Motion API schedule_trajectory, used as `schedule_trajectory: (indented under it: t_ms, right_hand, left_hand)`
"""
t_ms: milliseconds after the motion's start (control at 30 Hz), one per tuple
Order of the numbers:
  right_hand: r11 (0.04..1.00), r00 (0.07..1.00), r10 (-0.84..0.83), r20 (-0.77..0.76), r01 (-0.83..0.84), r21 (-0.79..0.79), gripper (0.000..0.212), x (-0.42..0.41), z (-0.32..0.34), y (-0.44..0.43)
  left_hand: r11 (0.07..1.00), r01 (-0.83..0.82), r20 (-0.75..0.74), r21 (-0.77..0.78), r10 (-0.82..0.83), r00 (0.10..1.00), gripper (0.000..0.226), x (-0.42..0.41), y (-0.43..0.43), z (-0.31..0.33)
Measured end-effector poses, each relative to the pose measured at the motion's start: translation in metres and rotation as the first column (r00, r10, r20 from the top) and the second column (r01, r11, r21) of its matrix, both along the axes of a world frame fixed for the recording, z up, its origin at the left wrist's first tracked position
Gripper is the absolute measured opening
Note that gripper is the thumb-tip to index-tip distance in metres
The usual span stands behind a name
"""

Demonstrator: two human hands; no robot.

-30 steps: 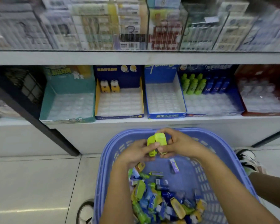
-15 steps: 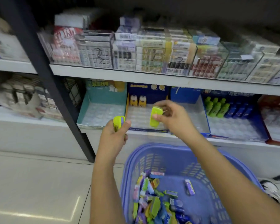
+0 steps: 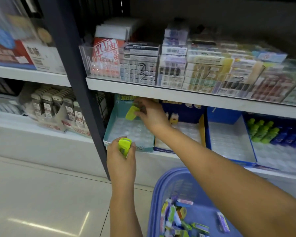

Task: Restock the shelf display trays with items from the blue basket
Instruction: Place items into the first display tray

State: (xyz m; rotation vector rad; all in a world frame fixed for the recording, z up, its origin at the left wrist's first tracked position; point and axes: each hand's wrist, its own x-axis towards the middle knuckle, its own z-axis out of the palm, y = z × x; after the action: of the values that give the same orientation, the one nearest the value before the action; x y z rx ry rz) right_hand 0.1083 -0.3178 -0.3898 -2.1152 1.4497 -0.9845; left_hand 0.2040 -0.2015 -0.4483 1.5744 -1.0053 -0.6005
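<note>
Reaching into teal tray [image 3: 109,129] at left end of lower shelf [image 3: 161,155]: right hand [image 3: 153,117], fingers pinching yellow-green item [image 3: 132,113] above tray's back edge. Left hand [image 3: 121,161] curled round second yellow-green item [image 3: 124,147], just before tray's front edge. Risks: tilted release, hence missed moulded pocket; knuckles knocking upper shelf lip [image 3: 178,95]. Hard to make out: right fingertips blurred, pocket outlines faint, tray print partly hidden. Blue basket [image 3: 158,194] cut off at bottom edge, contents partly out of frame.

Display trays [image 3: 108,132] on white shelf [image 3: 162,153]
</note>
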Motion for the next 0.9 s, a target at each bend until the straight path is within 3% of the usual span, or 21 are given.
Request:
schedule_trajectory:
  t_ms: [133, 400, 533, 700, 800, 900]
  right_hand:
    - [0.996, 0.980, 0.082, -0.180, -0.084, -0.004, 0.032, 0.031, -0.009, -0.021]
    - [0.994, 0.931, 0.049, -0.362, -0.082, -0.077, 0.021, 0.044, -0.021, -0.034]
    - [0.989, 0.859, -0.029, -0.511, -0.050, -0.139, 0.025, 0.045, -0.021, -0.040]
    - [0.998, 0.927, -0.003, -0.376, -0.022, -0.062, 0.006, 0.052, -0.021, -0.037]
    - [0.999, 0.906, 0.022, -0.423, -0.036, -0.025, 0.018, 0.052, -0.017, -0.035]
    - [0.998, 0.813, 0.059, -0.580, -0.044, 0.039, 0.034, 0.051, -0.006, -0.036]
  left_hand:
    - [0.999, 0.045, -0.178, 0.009, -0.043, 0.983, 0.017, 0.010, -0.004, 0.001]
    - [0.992, 0.108, -0.221, 0.068, -0.091, 0.971, 0.015, 0.023, -0.008, 0.001]
    - [0.982, 0.173, -0.260, 0.071, -0.149, 0.954, 0.015, 0.029, -0.006, 0.004]
    - [0.977, 0.206, -0.256, 0.060, -0.184, 0.949, 0.028, 0.030, -0.004, 0.007]
    - [0.978, 0.204, -0.265, 0.047, -0.185, 0.946, 0.041, 0.031, -0.004, 0.010]
    - [0.977, 0.211, -0.315, -0.001, -0.201, 0.928, 0.049, 0.034, 0.000, 0.012]
